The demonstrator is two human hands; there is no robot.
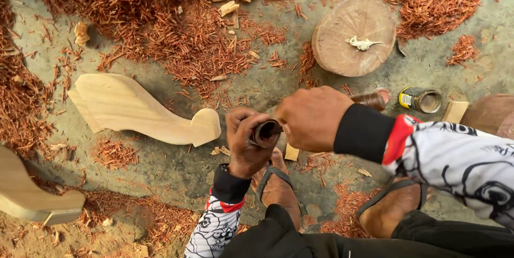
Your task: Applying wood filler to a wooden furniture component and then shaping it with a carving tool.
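Observation:
My left hand (243, 143) is wrapped around the round end of a dark brown wooden tool handle (266, 131), held upright over my sandalled foot. My right hand (310, 118) is closed on the same piece from the right, and a dark wooden shaft (370, 99) sticks out past its wrist. What lies between the two hands is hidden by the fingers. A pale carved wooden piece (134, 109) with a curved neck lies on the ground just left of my left hand.
Red wood shavings (176, 33) cover the ground at the back and left. A round wooden block (353, 36) carries a small pale carving (363, 43). A small open tin (421, 100) stands to the right. Another pale carved piece (32, 196) lies bottom left.

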